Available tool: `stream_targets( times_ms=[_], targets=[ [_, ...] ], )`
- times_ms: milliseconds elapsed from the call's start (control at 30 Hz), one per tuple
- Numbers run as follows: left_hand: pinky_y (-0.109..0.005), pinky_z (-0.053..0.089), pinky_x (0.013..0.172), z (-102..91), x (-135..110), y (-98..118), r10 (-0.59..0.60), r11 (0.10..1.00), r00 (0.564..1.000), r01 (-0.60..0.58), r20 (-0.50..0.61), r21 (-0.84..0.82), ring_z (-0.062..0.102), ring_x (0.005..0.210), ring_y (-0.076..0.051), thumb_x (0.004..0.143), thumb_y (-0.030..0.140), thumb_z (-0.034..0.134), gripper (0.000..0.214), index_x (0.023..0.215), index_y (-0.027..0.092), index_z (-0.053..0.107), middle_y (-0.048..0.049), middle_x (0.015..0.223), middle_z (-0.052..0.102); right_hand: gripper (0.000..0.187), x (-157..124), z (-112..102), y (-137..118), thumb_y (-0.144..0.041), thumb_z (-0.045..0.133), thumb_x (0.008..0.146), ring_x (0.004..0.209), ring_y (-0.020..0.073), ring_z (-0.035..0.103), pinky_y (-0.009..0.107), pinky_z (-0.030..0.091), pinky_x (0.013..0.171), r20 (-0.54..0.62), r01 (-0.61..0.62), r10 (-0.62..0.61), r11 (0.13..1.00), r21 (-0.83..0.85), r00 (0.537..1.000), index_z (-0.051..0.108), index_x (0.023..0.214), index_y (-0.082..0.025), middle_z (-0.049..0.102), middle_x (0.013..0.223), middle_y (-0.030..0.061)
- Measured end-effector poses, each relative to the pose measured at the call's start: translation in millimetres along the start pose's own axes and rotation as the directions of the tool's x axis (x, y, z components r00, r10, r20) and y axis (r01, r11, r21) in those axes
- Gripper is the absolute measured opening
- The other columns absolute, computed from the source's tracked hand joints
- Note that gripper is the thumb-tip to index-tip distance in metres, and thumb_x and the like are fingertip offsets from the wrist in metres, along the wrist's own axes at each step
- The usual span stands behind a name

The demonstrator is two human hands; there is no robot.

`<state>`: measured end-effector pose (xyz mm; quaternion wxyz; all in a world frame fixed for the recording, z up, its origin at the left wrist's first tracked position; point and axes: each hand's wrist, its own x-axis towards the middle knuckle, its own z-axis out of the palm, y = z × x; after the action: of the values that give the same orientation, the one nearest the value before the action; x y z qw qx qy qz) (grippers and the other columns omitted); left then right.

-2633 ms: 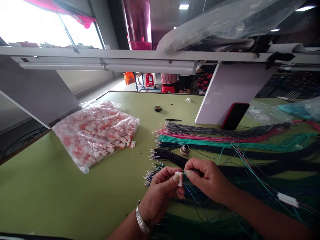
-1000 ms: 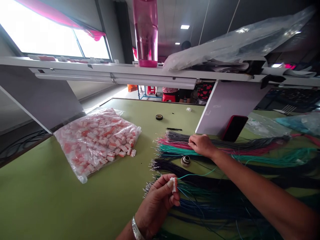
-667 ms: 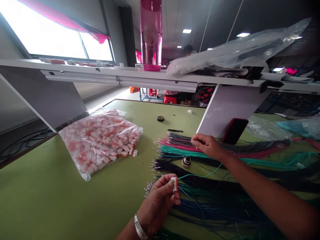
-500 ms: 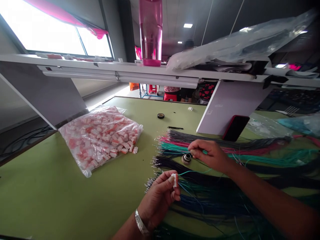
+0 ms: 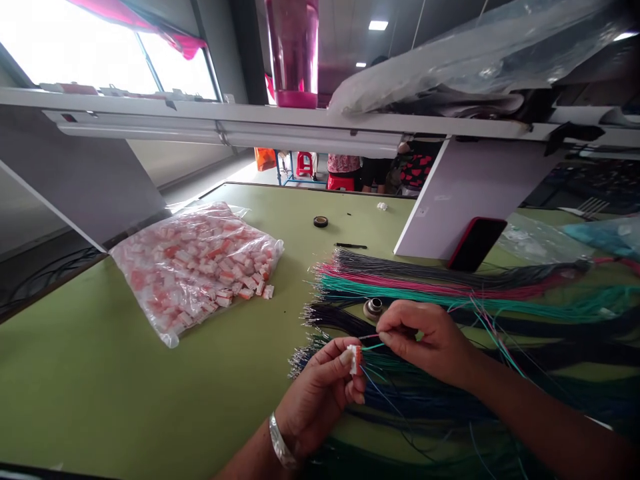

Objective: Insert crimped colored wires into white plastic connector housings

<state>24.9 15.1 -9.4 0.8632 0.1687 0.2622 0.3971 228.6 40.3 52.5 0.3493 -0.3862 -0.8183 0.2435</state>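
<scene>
My left hand [image 5: 315, 393] pinches a small white-and-red plastic connector [image 5: 355, 359] between thumb and fingers, with several thin coloured wires running from it. My right hand [image 5: 425, 340] is just to the right of the connector, its thumb and fingertips closed on a thin wire. Beneath both hands lie long bundles of coloured wires [image 5: 440, 283] in grey, pink, teal, navy and black, their bare ends pointing left. A metal bracelet [image 5: 280, 441] circles my left wrist.
A clear bag of red-and-white connectors [image 5: 195, 270] lies left on the green table [image 5: 125, 373]. Farther back are a tape roll [image 5: 321, 221], a black tool [image 5: 351, 245], a metal ring [image 5: 373, 309] and a propped phone [image 5: 477, 244]. People stand beyond the shelf [image 5: 250, 115].
My right hand has come back from the wire bundles at the far side to beside the connector, now pinching a wire. My left hand still holds the connector, and the view has shifted slightly.
</scene>
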Motion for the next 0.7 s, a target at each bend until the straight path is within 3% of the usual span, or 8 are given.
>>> stream_targets(
  times_ms=[133, 433, 600, 700],
  targets=[
    [-0.021, 0.051, 0.054, 1.2, -0.8, -1.3, -0.007, 1.0, 1.0, 0.007, -0.018, 0.015, 0.06, 0.057, -0.009, 0.084, 0.018, 0.067, 0.016, 0.099, 0.014, 0.064, -0.0014, 0.071, 0.061, 0.011, -7.7, 7.0, -2.1, -0.014, 0.06, 0.083, 0.056, 0.0089, 0.046, 0.022, 0.034, 0.05, 0.051, -0.097, 0.097, 0.995, -0.012, 0.994, 0.064, 0.073, -0.018, 0.053, 0.063, -0.0027],
    [-0.022, 0.051, 0.056, 4.5, 0.4, -2.0, 0.012, 0.997, 0.999, -0.008, -0.053, 0.078, 0.058, 0.057, -0.009, 0.084, 0.018, 0.068, 0.016, 0.099, 0.013, 0.065, -0.0014, 0.07, 0.061, 0.013, -12.4, 20.4, -3.0, -0.012, 0.06, 0.077, 0.053, 0.0076, 0.044, 0.019, 0.032, 0.048, 0.035, -0.232, 0.231, 0.973, -0.002, 0.972, 0.062, 0.065, -0.016, 0.054, 0.057, -0.0033],
    [-0.023, 0.051, 0.056, 5.3, -0.1, -3.3, 0.02, 0.995, 0.998, -0.014, -0.058, 0.102, 0.058, 0.057, -0.009, 0.081, 0.02, 0.071, 0.018, 0.097, 0.013, 0.066, -0.0015, 0.071, 0.06, 0.015, -13.8, 22.5, -2.7, -0.018, 0.058, 0.079, 0.049, 0.0069, 0.036, 0.019, 0.027, 0.042, 0.113, -0.421, 0.409, 0.897, 0.132, 0.906, 0.059, 0.065, -0.015, 0.046, 0.054, -0.0049],
    [-0.023, 0.05, 0.055, 6.6, -1.0, -4.2, 0.02, 0.994, 0.998, -0.012, -0.068, 0.113, 0.058, 0.057, -0.009, 0.08, 0.021, 0.072, 0.019, 0.096, 0.013, 0.067, -0.0015, 0.071, 0.06, 0.016, -12.7, 24.0, -3.6, -0.02, 0.057, 0.08, 0.048, 0.0067, 0.033, 0.019, 0.025, 0.042, 0.139, -0.465, 0.446, 0.87, 0.167, 0.884, 0.057, 0.065, -0.015, 0.042, 0.052, -0.0059]
  ],
)
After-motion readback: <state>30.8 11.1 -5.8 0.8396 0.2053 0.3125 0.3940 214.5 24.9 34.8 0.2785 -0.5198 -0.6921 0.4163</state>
